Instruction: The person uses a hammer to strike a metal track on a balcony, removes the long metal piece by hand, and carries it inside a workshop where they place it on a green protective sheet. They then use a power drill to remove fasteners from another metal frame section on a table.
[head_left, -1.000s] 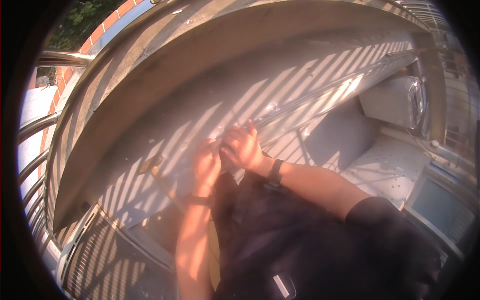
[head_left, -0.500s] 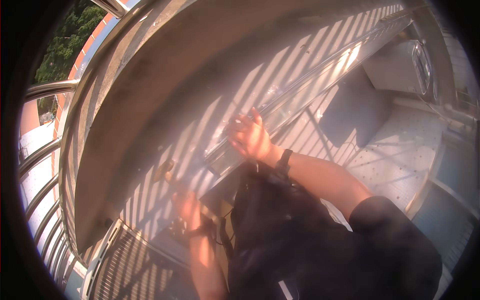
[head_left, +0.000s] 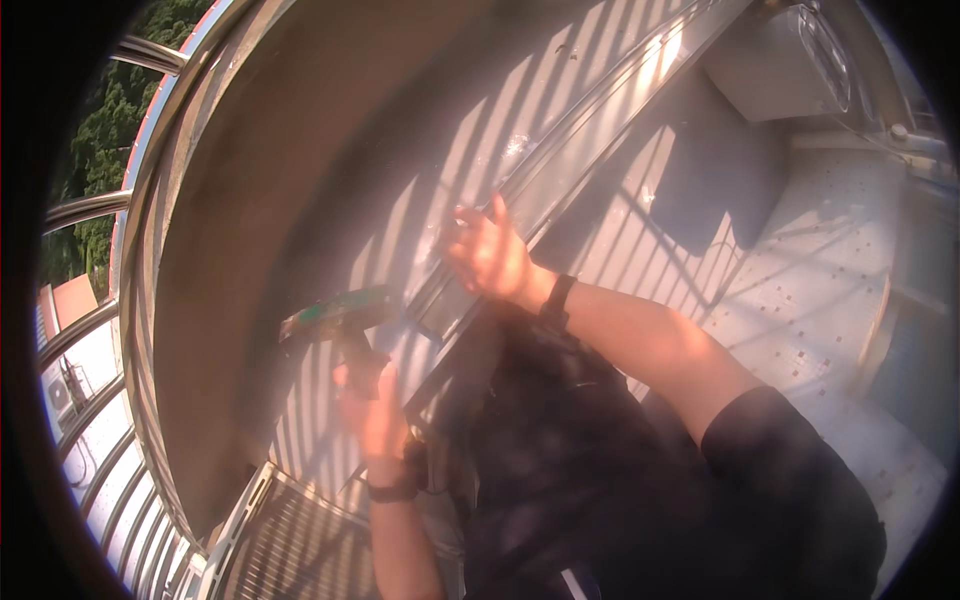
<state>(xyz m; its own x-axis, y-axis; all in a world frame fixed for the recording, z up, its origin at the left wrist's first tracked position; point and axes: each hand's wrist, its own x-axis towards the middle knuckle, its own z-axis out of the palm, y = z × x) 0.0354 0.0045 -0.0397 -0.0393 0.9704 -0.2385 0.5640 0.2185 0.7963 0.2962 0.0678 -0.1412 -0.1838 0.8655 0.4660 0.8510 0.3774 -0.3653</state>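
Observation:
My left hand (head_left: 370, 405), with a dark band at the wrist, is closed around the handle of a T-shaped hand tool. The tool's wide green head (head_left: 335, 310) points away from me over the sunlit, striped surface; blur hides whether it is a squeegee or a scrubber. My right hand (head_left: 490, 258) is curled over the edge of a long silver metal frame (head_left: 580, 150), thumb raised, its fingertips partly hidden. The frame runs from beside this hand up to the far right.
Curved metal railings (head_left: 88, 210) stand along the left, with trees and a building beyond. A broad brown ledge (head_left: 225, 210) lies inside them. A pale box-like unit (head_left: 765, 65) stands at the far right, above a speckled tiled floor (head_left: 820, 260). A slatted panel (head_left: 290, 545) sits low on the left.
My left hand has moved up slightly, and the tool has swung so its green head now shows broadside. The view has shifted; my right hand stays on the frame.

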